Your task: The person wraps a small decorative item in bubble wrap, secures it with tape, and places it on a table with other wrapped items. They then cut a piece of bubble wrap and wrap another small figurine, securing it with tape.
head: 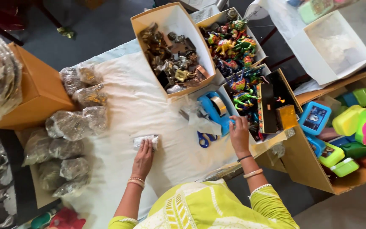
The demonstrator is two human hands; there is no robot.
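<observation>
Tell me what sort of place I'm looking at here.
Probably a packing table for small gift items, in a shop or storeroom. Boxes hold metal figurines and painted toys, wrapped bundles lie alongside, and the right hand reaches the tape dispenser while the left hand presses a small packet.

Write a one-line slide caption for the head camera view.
Left hand presses a small wrapped packet on the white cloth while the right hand reaches the blue tape dispenser.

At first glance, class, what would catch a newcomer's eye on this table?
Brightly painted animal figurines fill a white box at the top, beside a box of metal trinkets. At centre, the right hand touches a blue tape dispenser, while the left hand presses a small wrapped packet. Colourful lunch boxes crowd the right.
</observation>
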